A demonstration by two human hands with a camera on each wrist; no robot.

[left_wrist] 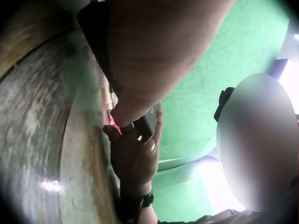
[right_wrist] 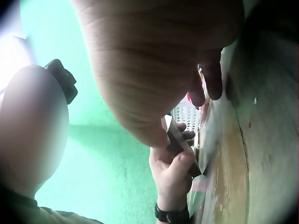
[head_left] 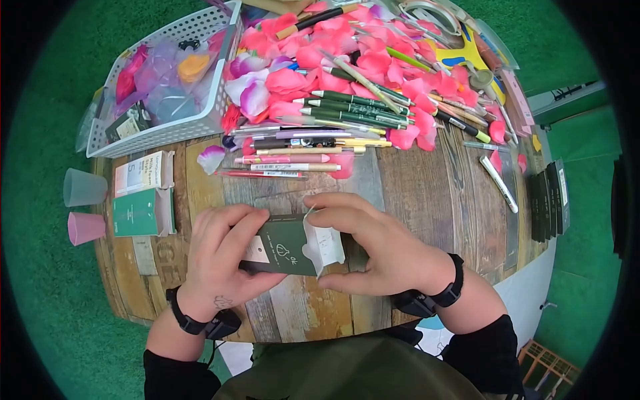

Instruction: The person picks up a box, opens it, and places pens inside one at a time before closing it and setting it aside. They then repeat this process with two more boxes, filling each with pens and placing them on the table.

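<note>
A small dark green cardboard box (head_left: 288, 245) with white print lies sideways between the two hands, above the wooden table. Its right end is open, with the white inner flap (head_left: 327, 247) sticking out. The left hand (head_left: 225, 241) grips the closed end, fingers over the far side and thumb along the near edge. Curved round the open end, the right hand (head_left: 390, 250) has its fingertips at the far side flap and its thumb at the near one. In the right wrist view the box (right_wrist: 176, 141) shows partly behind the right palm.
A white perforated basket (head_left: 230, 87) with wrapped items stands back left. Pens (head_left: 347, 107) and pink petals (head_left: 287, 81) cover the far table. Left are two flattish boxes (head_left: 143, 213) and two plastic cups (head_left: 87, 228). Several dark boxes (head_left: 548, 200) stand at the right edge, near a white pen (head_left: 499, 183).
</note>
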